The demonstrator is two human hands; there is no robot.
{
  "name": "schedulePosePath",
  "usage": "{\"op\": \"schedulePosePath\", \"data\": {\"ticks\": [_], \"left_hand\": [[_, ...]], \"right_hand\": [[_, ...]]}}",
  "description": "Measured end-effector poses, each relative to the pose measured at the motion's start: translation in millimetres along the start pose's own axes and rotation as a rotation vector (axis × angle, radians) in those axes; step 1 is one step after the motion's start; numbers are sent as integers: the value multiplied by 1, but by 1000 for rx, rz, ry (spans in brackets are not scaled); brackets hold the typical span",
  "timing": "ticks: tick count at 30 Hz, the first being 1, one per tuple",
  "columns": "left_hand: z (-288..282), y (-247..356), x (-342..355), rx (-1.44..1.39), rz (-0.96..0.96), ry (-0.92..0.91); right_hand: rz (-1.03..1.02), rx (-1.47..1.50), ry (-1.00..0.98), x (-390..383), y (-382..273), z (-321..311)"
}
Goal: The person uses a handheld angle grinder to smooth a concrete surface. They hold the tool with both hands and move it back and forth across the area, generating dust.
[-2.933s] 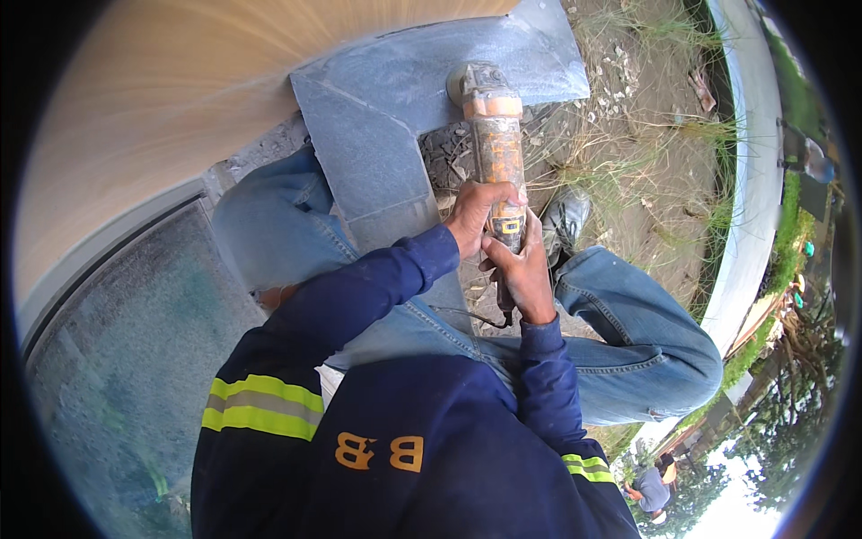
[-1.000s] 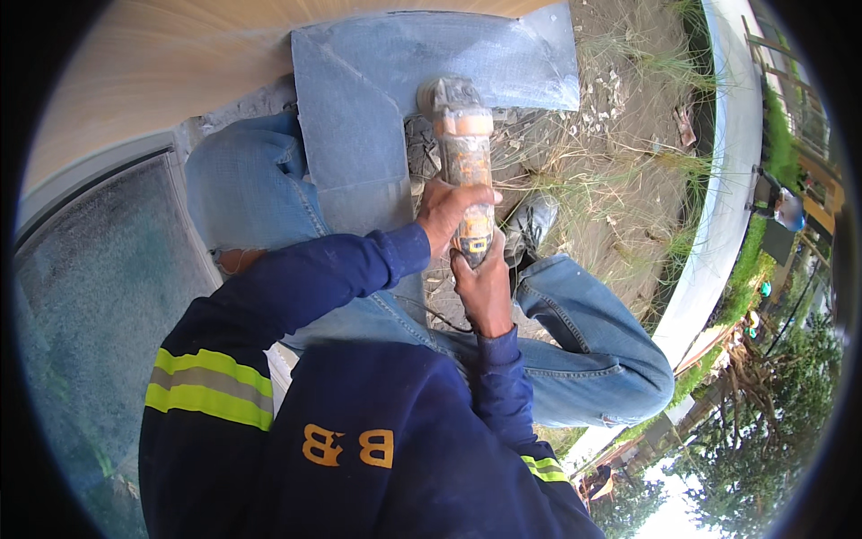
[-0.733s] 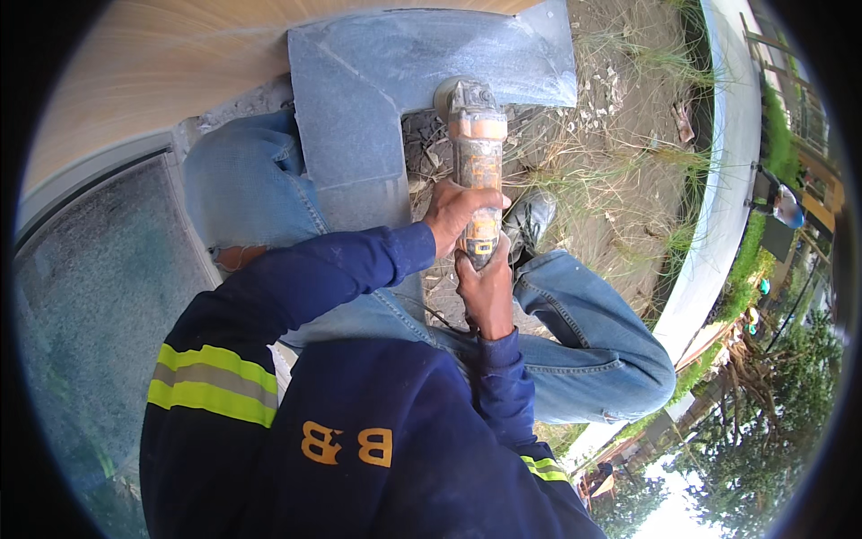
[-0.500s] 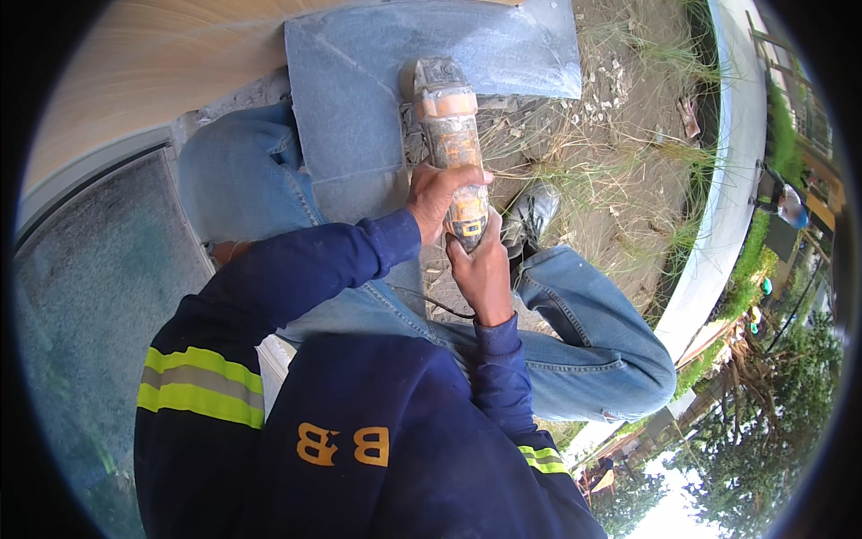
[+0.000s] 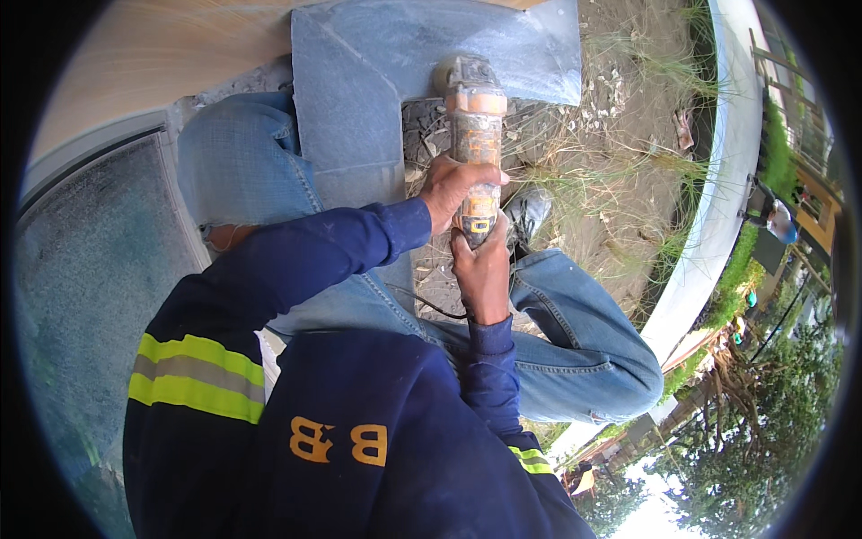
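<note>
Both hands grip a dusty orange angle grinder (image 5: pixel 473 135): left hand (image 5: pixel 453 187) fingers wrapped around its body, right hand (image 5: pixel 482 269) fingers clasping its rear, over a grey stone slab (image 5: pixel 359 108).

Person wears a dark navy long-sleeved work top (image 5: pixel 377 422). A yellow-green high-visibility band with a grey reflective centre stripe (image 5: pixel 193 373) circles the left upper sleeve; a narrower matching band (image 5: pixel 530 460) marks the right sleeve. Orange-yellow block lettering (image 5: pixel 337 442) is printed on the fabric. Cuffs are ribbed. Trousers are faded blue denim jeans (image 5: pixel 575 350) with visible seams. One dark shoe (image 5: pixel 528 214) shows, dusty.
</note>
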State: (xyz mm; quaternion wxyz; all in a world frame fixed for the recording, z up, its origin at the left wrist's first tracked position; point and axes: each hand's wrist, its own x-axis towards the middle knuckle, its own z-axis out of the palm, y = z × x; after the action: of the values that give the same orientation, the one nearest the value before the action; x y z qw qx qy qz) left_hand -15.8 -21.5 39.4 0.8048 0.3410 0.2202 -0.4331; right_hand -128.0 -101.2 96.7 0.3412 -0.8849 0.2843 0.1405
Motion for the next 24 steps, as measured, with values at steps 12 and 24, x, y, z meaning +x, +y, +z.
{"op": "schedulePosePath", "data": {"ticks": [12,24], "left_hand": [[0,-5,6,59,-14,-29],[1,-3,5,29,0,-53]], "right_hand": [[13,0,-6,2,7,0],[96,-34,-7,1,-2,-2]]}}
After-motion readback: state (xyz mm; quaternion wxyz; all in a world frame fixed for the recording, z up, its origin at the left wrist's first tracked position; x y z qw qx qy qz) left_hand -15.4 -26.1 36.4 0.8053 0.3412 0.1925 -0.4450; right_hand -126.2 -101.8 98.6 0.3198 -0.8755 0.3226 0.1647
